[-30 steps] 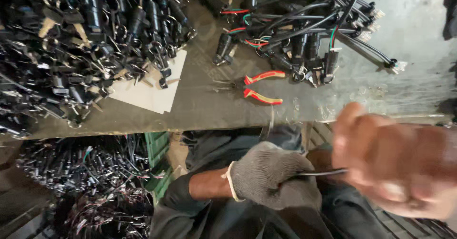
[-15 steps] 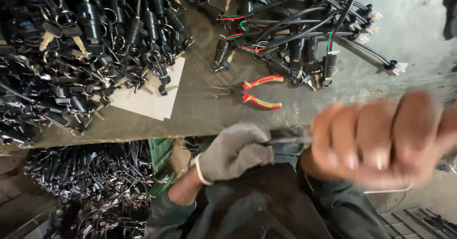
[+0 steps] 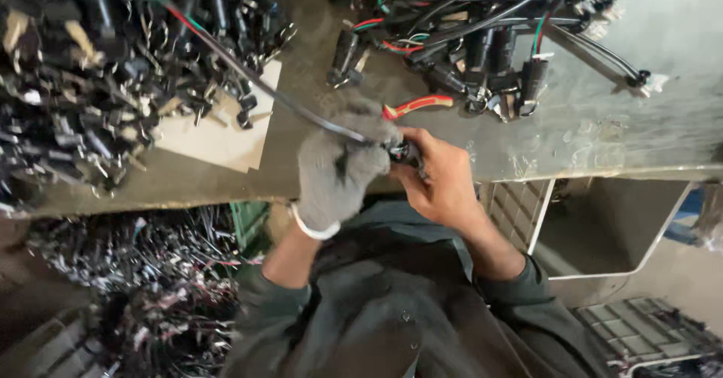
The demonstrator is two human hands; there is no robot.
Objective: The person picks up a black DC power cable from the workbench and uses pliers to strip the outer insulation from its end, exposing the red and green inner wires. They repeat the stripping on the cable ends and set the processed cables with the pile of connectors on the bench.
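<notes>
One black cable [image 3: 256, 84] is in both hands at the bench [image 3: 602, 129] front edge, its small black connector end [image 3: 403, 152] pinched between them. Left hand [image 3: 339, 167], in a grey knit glove, is closed around the cable just short of the connector. Right hand [image 3: 440, 178], bare, grips the connector with fingertips. Cable runs up-left from the hands into a big heap of black harness parts [image 3: 83, 77]. Red-handled pliers [image 3: 414, 105] lie on the bench just behind the hands, partly hidden. Second bundle of black, red and green wired connectors [image 3: 489, 39] sits further back. Cardboard sheet [image 3: 218, 137] lies left of the hands. More wire piles [image 3: 128, 272] below the bench, left.
</notes>
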